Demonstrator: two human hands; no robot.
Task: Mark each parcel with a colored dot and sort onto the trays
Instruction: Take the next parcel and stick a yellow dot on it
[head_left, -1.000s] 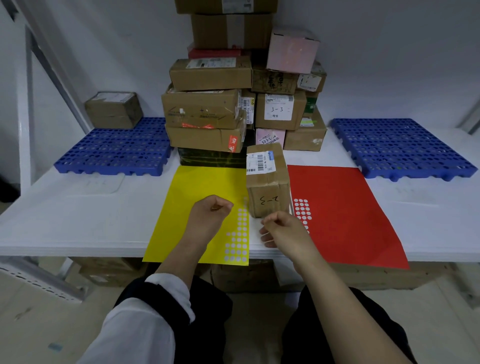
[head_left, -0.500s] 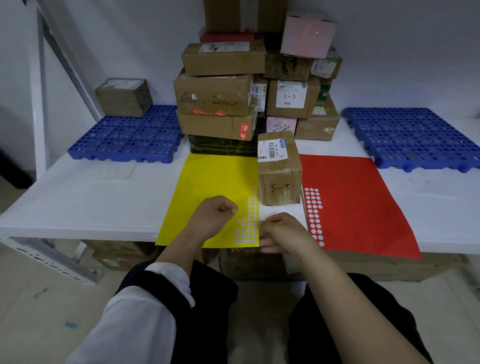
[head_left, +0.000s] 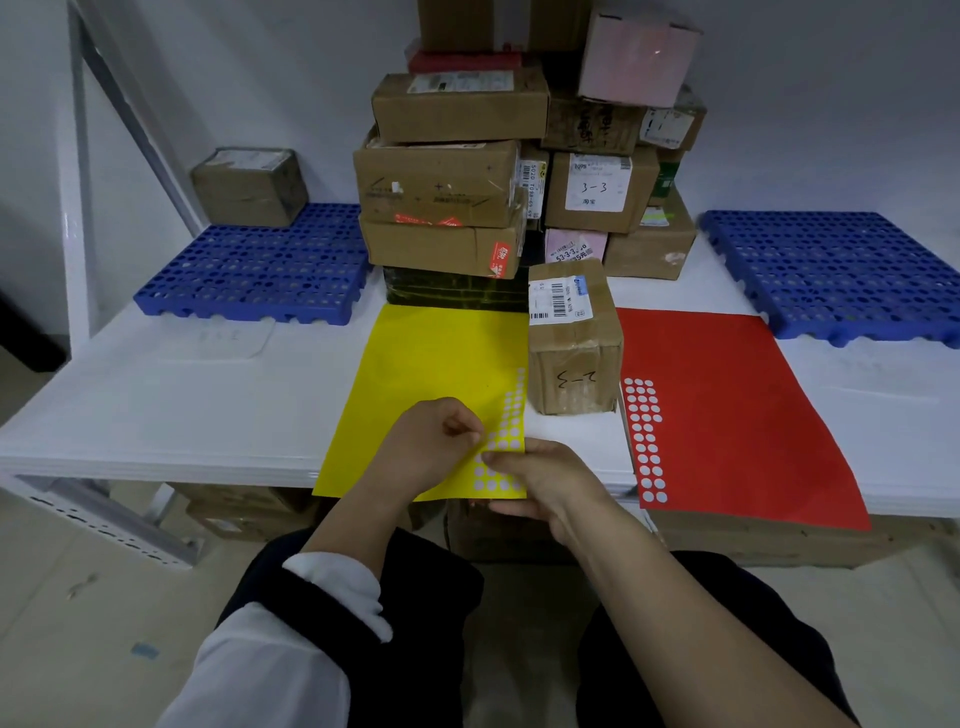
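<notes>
Once apart, hands (head_left: 426, 449) (head_left: 543, 480) together on sheet (head_left: 431, 364)

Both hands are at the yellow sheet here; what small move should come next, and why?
Probably lift one yellow dot free and carry it to the parcel. The left hand pinches at the dots on the yellow sticker sheet while the right hand holds its near corner, and the parcel beside it shows no dot.

White left sleeve (head_left: 270, 670), cuff turned back (right forearm (head_left: 649, 587) bare); dark trousers (head_left: 415, 639).
</notes>
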